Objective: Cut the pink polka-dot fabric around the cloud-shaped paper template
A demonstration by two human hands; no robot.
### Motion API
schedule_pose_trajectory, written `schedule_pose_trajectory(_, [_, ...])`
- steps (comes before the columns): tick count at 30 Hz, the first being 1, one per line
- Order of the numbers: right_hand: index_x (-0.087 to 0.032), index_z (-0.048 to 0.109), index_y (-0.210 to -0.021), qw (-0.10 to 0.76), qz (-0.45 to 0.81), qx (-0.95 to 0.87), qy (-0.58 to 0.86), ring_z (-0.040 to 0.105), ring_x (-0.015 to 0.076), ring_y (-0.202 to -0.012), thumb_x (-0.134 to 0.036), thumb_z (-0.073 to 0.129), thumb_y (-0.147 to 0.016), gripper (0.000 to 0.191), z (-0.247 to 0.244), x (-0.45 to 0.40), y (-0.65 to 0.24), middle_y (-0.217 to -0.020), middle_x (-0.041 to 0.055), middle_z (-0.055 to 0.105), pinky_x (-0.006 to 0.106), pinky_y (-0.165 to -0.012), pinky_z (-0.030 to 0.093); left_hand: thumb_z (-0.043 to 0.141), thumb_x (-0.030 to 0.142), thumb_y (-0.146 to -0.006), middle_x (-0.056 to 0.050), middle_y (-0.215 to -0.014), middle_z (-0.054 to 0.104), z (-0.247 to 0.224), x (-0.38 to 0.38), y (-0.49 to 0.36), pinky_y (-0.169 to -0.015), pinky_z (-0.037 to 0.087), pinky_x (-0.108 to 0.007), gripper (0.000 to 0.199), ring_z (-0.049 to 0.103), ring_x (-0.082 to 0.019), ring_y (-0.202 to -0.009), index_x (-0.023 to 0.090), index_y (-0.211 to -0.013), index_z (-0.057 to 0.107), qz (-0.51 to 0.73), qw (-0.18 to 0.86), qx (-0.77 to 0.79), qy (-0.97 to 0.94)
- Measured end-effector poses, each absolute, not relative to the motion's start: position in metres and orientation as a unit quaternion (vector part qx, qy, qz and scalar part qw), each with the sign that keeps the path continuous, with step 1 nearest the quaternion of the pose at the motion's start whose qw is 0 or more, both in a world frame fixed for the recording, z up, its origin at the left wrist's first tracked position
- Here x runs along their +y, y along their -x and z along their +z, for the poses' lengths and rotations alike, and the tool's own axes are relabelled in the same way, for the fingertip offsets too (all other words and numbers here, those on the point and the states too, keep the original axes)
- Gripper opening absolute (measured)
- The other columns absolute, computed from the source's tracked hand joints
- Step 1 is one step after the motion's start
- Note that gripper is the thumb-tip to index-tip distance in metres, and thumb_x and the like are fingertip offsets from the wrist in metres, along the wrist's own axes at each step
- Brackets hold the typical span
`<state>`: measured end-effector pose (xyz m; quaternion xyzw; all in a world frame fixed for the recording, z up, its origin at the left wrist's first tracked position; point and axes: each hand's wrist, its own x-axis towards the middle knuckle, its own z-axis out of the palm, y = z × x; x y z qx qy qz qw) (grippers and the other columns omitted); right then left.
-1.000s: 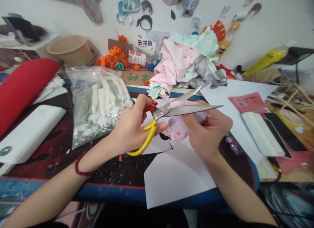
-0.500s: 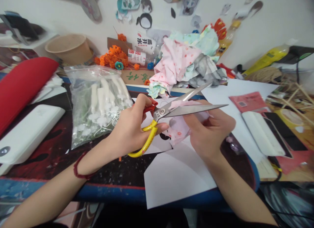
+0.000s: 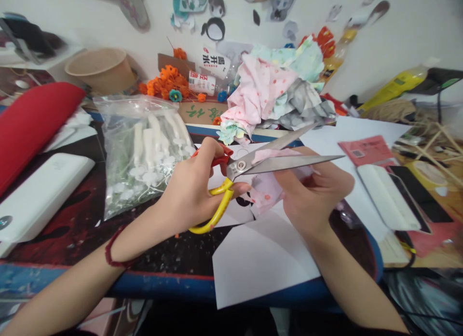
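My left hand (image 3: 193,186) is closed round the handles of a pair of scissors (image 3: 240,166), one handle yellow, the other red. The steel blades are spread and point right, with pink fabric between them. That piece of pink patterned fabric (image 3: 266,193) is pinched in my right hand (image 3: 313,196), whose fingers partly hide it. Below both hands lie white paper sheets (image 3: 264,263), one of them with a dark drawing on it. Behind the blades sits a crumpled heap of pink, mint and grey fabric (image 3: 260,92).
To the left are a clear plastic bag of white sticks (image 3: 144,157), a white power bank (image 3: 47,196) and a red rounded object (image 3: 36,128). Orange flowers (image 3: 168,82) and a brown pot (image 3: 101,70) stand at the back. A white case (image 3: 387,196) lies at right.
The scissors and my right hand with the pink fabric have shifted slightly right. The blades stay spread around the fabric.
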<state>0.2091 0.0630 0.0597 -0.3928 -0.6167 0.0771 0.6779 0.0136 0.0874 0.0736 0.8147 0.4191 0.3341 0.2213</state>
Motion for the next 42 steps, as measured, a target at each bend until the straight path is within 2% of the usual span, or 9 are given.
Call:
schedule_pose_trajectory(4, [-0.026,0.079,-0.091,0.679,0.068,-0.614,0.397,0.067,0.0109,-0.067,-0.005,0.075,-0.078,0.025,0.06,0.062,-0.21,-0.079,-0.0066,0.076,0.025,-0.059,0.054,0.068,0.049,-0.083,-0.002,-0.096,0.069,0.071,0.088,-0.012,-0.062,0.05,-0.028,0.04,0.065,-0.014,-0.072,0.022,-0.1,0.043,0.332,0.213,0.417,-0.819])
schedule_pose_trajectory(9, [-0.024,0.078,-0.089,0.672,0.068,-0.627,0.387,0.069,0.0131,-0.067,-0.005,0.073,-0.079,0.022,0.06,0.063,-0.211,-0.08,-0.0048,0.077,0.027,-0.061,0.057,0.071,0.047,-0.083,-0.002,-0.091,0.069,0.069,0.089,-0.01,-0.065,0.054,-0.029,0.042,0.072,-0.018,-0.083,0.022,-0.102,0.043,0.354,0.19,0.392,-0.828])
schedule_pose_trajectory(15, [-0.025,0.077,-0.088,0.655,0.06,-0.639,0.399,0.07,0.0151,-0.066,-0.01,0.074,-0.081,0.016,0.062,0.06,-0.216,-0.078,-0.0033,0.076,0.03,-0.06,0.059,0.07,0.057,-0.086,-0.002,-0.091,0.067,0.069,0.088,-0.007,-0.061,0.053,-0.029,0.047,0.069,-0.018,-0.077,0.023,-0.104,0.044,0.359,0.142,0.381,-0.84])
schedule_pose_trajectory(22, [-0.026,0.077,-0.092,0.651,0.029,-0.663,0.368,0.07,0.0144,-0.067,-0.006,0.076,-0.078,0.024,0.063,0.062,-0.221,-0.081,-0.0035,0.077,0.028,-0.061,0.059,0.068,0.057,-0.087,-0.001,-0.088,0.066,0.073,0.087,-0.006,-0.058,0.051,-0.028,0.045,0.069,-0.018,-0.076,0.022,-0.102,0.043,0.358,0.118,0.375,-0.847])
schedule_pose_trajectory(29, [-0.026,0.077,-0.088,0.643,0.01,-0.664,0.382,0.07,0.0165,-0.068,-0.01,0.077,-0.079,0.019,0.065,0.062,-0.222,-0.079,-0.003,0.076,0.031,-0.06,0.058,0.069,0.055,-0.086,0.0,-0.086,0.067,0.075,0.086,-0.007,-0.059,0.051,-0.027,0.043,0.07,-0.016,-0.077,0.023,-0.099,0.043,0.354,0.125,0.378,-0.846])
schedule_pose_trajectory(42, [-0.028,0.077,-0.091,0.646,0.02,-0.676,0.354,0.069,0.0161,-0.068,-0.009,0.076,-0.079,0.023,0.067,0.062,-0.223,-0.079,-0.0039,0.076,0.031,-0.061,0.058,0.066,0.059,-0.089,0.001,-0.083,0.065,0.075,0.087,-0.004,-0.048,0.044,-0.026,0.044,0.061,-0.012,-0.056,0.022,-0.098,0.043,0.351,0.095,0.366,-0.857])
